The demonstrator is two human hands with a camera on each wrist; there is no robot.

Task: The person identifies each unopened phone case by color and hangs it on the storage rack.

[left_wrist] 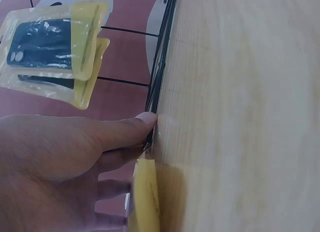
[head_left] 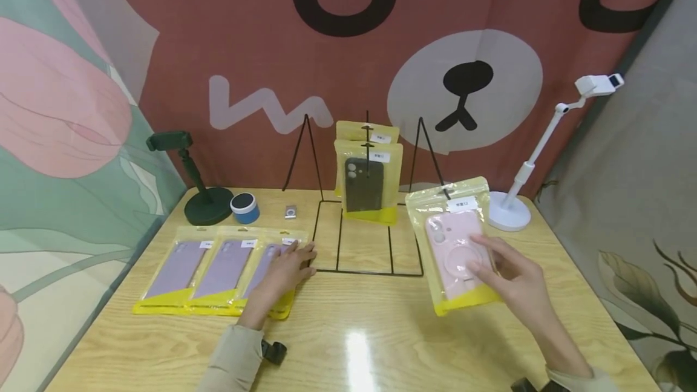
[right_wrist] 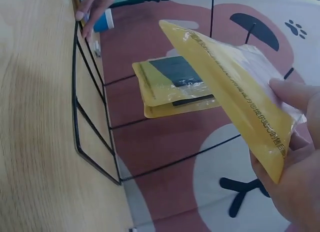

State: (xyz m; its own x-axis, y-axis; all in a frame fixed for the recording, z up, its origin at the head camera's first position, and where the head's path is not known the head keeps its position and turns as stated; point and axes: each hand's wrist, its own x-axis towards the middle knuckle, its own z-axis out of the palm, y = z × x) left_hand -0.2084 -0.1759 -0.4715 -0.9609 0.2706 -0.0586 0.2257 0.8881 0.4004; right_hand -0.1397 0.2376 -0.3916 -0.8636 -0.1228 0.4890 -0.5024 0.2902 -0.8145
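Observation:
My right hand [head_left: 514, 274] pinches a clear yellow-edged packet with a pink phone case [head_left: 460, 253], raised and slightly tilted beside a black wire display rack [head_left: 354, 272]. The right wrist view shows this packet's yellow bottom edge [right_wrist: 235, 101]. At the rack's front left corner, the thumb and index finger of my left hand [head_left: 283, 274] grip the wire, as in the left wrist view [left_wrist: 60, 152]. Under that hand lies a packet with a purple phone case [head_left: 264, 268], partly hidden. Two packets with dark phone cases [head_left: 366, 183] hang one behind the other on the rack's middle hook.
Two more purple-case packets [head_left: 220, 274] overlap on the left of the wooden table [head_left: 348, 331]. Behind them stand a dark green stand [head_left: 204, 204], a blue and white round container [head_left: 245, 207] and a small silver object [head_left: 291, 212]. A white stand [head_left: 509, 210] is at the back right.

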